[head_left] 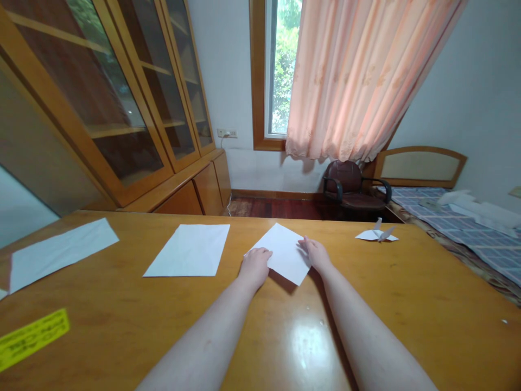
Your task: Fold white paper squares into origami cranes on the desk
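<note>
A white sheet of paper [284, 252] lies turned at an angle on the wooden table [122, 315], its near corner lifted a little off the surface. My left hand [255, 266] grips its left edge with curled fingers. My right hand [315, 253] pinches its right edge. Both forearms reach forward from the bottom of the view.
A flat white sheet [189, 250] lies to the left, another sheet [61, 252] at the far left, and a yellow label [32, 336] near the front left edge. A small folded paper plane [377, 234] sits at the right. Behind the table are a chair [352, 187], a bed and glass-door cabinets.
</note>
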{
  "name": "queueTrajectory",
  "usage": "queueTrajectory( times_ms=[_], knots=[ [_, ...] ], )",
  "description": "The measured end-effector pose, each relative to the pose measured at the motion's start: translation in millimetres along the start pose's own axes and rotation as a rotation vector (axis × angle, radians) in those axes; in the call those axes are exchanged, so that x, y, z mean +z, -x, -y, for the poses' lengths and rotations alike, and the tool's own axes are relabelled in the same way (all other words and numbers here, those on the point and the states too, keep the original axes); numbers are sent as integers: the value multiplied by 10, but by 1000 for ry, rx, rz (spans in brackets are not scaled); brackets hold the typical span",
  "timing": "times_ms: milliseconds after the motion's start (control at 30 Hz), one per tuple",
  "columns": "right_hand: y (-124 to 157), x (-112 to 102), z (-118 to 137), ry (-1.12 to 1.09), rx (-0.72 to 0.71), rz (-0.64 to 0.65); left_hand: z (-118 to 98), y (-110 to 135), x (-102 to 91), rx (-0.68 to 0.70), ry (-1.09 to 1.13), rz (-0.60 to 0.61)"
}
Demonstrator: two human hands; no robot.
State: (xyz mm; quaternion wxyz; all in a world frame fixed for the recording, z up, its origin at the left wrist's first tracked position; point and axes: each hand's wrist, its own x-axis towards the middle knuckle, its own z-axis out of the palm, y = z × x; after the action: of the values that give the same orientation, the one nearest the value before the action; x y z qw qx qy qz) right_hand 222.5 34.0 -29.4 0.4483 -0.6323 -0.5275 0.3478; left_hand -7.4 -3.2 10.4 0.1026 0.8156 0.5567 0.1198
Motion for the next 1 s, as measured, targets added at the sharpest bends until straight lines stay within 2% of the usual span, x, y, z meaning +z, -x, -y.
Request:
queueTrajectory(
  times_ms=[233,333,467,667,900,1000],
  knots=[
    [-6,38,-3,-364,64,-81,85,-61,43,-66,11,-18],
    [8,32,-3,-397,19,-102,103,-79,58,-113,28,-39],
    [10,55,-62,-356,-49,-56,112,-105,64,-170,52,-74],
    [18,74,-97,-304,-60,-11,106,-121,46,-240,64,-79],
    [135,25,46,-80,-206,-67,138,-131,67,-262,71,-111],
    [181,15,129,1,-269,-7,152,-141,87,-282,71,-129]
  ],
)
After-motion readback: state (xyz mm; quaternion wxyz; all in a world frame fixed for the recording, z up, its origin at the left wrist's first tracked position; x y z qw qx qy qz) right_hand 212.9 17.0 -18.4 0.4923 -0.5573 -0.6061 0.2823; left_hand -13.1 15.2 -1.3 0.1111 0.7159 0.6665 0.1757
